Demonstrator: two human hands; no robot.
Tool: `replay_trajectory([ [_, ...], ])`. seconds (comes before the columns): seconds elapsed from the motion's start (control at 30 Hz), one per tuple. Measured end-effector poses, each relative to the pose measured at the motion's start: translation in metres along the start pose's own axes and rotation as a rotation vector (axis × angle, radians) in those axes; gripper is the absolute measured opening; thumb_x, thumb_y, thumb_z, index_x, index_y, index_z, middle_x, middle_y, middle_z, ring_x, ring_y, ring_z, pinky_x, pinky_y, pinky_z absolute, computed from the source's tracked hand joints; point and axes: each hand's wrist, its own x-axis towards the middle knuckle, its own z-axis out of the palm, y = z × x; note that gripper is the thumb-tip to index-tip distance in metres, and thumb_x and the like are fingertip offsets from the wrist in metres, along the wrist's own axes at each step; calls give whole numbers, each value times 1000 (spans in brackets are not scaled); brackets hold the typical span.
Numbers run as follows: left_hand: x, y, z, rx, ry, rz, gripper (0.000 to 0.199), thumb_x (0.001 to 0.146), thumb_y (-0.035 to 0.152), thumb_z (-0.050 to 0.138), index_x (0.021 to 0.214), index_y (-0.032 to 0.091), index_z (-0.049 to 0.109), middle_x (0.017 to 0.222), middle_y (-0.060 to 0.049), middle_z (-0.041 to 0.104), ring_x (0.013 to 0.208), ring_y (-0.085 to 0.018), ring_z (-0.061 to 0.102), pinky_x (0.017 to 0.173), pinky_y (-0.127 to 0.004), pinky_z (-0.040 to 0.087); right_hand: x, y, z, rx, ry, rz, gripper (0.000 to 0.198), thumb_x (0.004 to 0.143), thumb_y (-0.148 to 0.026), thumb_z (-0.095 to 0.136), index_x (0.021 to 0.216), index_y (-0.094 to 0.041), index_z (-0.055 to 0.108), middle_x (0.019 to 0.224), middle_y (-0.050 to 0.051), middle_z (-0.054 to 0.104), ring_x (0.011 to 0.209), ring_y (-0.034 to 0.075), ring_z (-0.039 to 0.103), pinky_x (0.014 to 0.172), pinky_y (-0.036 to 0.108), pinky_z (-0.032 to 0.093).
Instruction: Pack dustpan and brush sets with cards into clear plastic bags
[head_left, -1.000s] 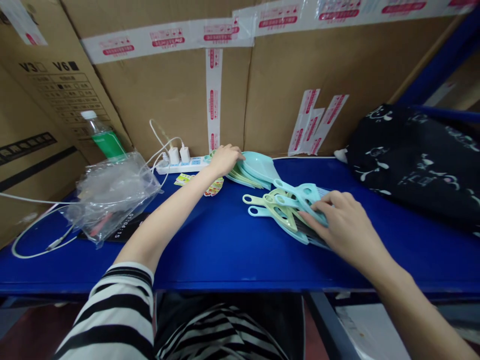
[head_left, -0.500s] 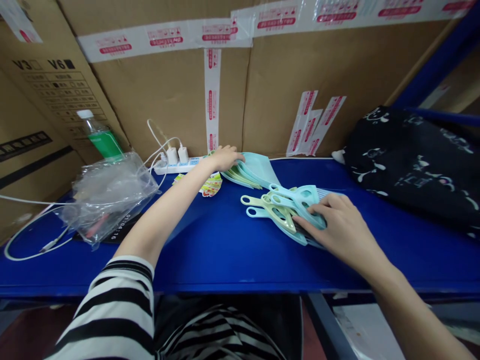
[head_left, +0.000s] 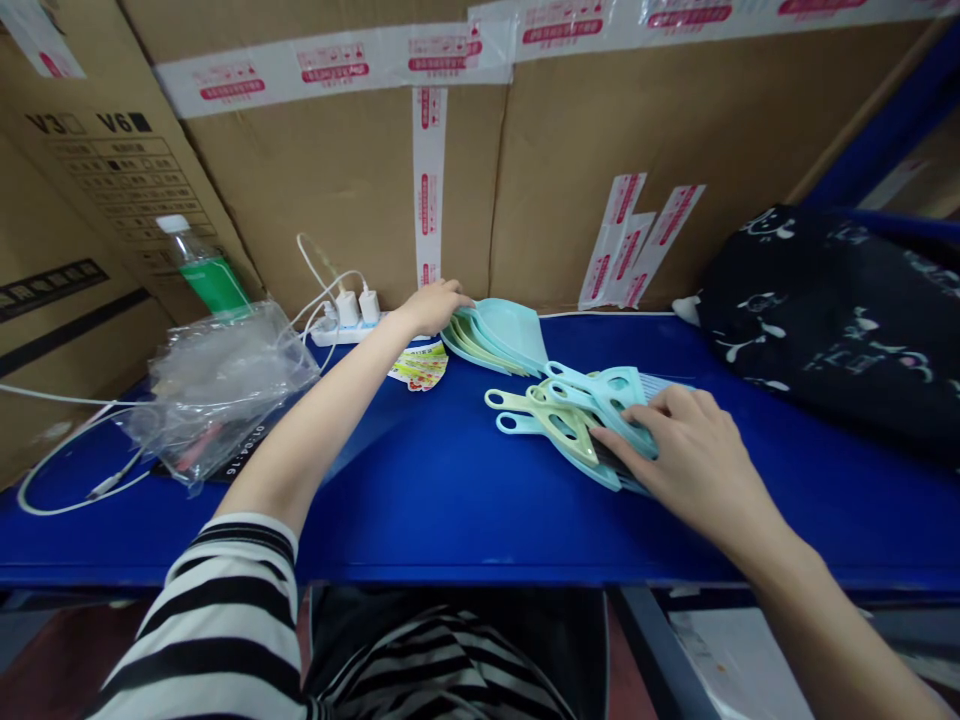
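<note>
My left hand (head_left: 436, 305) reaches to the back of the table, its fingers curled over the near-left end of a nested stack of light blue and green dustpans (head_left: 511, 335). The handles of that stack are hidden under the hand. In front and to the right lies a pile of small hand brushes (head_left: 559, 425) in light blue and pale green, with looped handles pointing left and overlapping. My right hand (head_left: 686, 455) grips the right side of this pile, thumb and fingers closed around the head of a light blue brush; its bristles are partly covered.
Colourful cards (head_left: 420, 367) lie by my left wrist, near a power strip (head_left: 326, 332) with chargers and white cables. Plastic bags (head_left: 229, 375) cover part of a dark clock display; a bottle (head_left: 214, 280) stands behind. Cardboard (head_left: 337, 180) closes the back; a black patterned bag (head_left: 832, 330) lies right.
My left hand has shifted slightly left over the dustpan stack, showing more of the top light blue pan. My right hand stays on the brushes. The view has shifted a little.
</note>
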Motion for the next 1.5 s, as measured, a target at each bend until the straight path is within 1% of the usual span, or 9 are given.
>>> replay_trajectory([
  [0.17,0,2,-4,53,-5,-47,50,87,4,34,124,25,60,121,-11,54,120,-29,46,98,-42,38,0,1,-2,-1,-43,-17,69,91,-64,21,68,-18,66,69,11,50,69,26,51,56,36,38],
  [0.4,-13,6,-6,123,18,-75,48,87,7,36,127,22,58,131,-15,49,126,-34,41,95,-47,40,-4,-6,1,-30,-15,94,64,90,-65,24,77,-17,63,76,14,53,75,29,52,60,38,41],
  [0.53,-36,20,-5,211,144,-8,48,85,6,39,129,18,54,137,-16,46,125,-32,43,95,-46,40,-6,-14,3,-54,-27,176,61,89,-65,29,89,-13,61,83,18,54,79,31,53,64,41,43],
  [0.63,-59,36,-4,267,161,90,42,84,6,43,122,16,58,133,-16,51,121,-29,46,92,-42,41,-6,-17,4,-57,-65,202,60,88,-63,33,102,-11,60,89,20,56,85,34,54,68,44,44],
  [0.77,-96,57,-2,315,122,245,29,87,12,46,110,15,64,119,-14,59,110,-27,53,86,-39,42,-7,-21,6,-62,-62,196,62,87,-63,34,115,-12,58,95,23,57,89,40,55,69,50,44],
  [0.97,-147,68,9,287,78,370,27,88,12,47,111,17,62,110,-10,62,98,-21,57,84,-34,41,-7,-26,13,-33,5,71,72,85,-64,41,139,-16,39,128,26,49,113,45,51,85,56,44],
  [1.1,-163,61,18,261,33,348,29,90,11,45,115,17,60,98,-8,62,90,-19,59,74,-31,43,-4,-27,23,-38,-40,-3,69,87,-59,39,143,-19,34,133,22,50,116,43,51,87,55,45],
  [1.27,-173,54,22,224,-60,255,34,90,12,42,121,19,55,93,-7,60,79,-19,63,69,-31,47,-1,-28,33,-63,-43,16,68,88,-55,37,141,-14,39,131,24,53,115,44,50,86,58,45],
  [1.5,-181,62,22,137,-168,231,42,88,7,41,129,14,49,89,-8,65,74,-20,67,62,-30,50,15,-21,25,-84,-198,64,76,88,-62,34,139,-6,43,134,27,52,118,43,51,91,53,45],
])
